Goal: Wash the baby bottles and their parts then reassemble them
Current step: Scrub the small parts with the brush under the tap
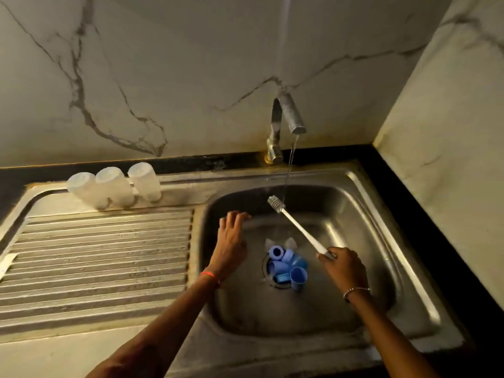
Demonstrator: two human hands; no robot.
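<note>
Brush (297,230) handle-end clamped in right hand (345,268) grip, bristles up-left under stream (289,165); left hand (231,241) relaxed.

A steel tap (293,115) at twelve o'clock is running water (289,165) into the sink (354,227); a ribbed drainboard (95,255) is lying at nine o'clock, with black worktop (420,227) bordering both.

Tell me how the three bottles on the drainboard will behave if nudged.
The bottles look tall and narrow and stand close together, so a nudged one would probably tip into its neighbour. Their translucent plastic look suggests they are light, not fragile. Fallen, the round bodies might roll on the drainboard.
</note>
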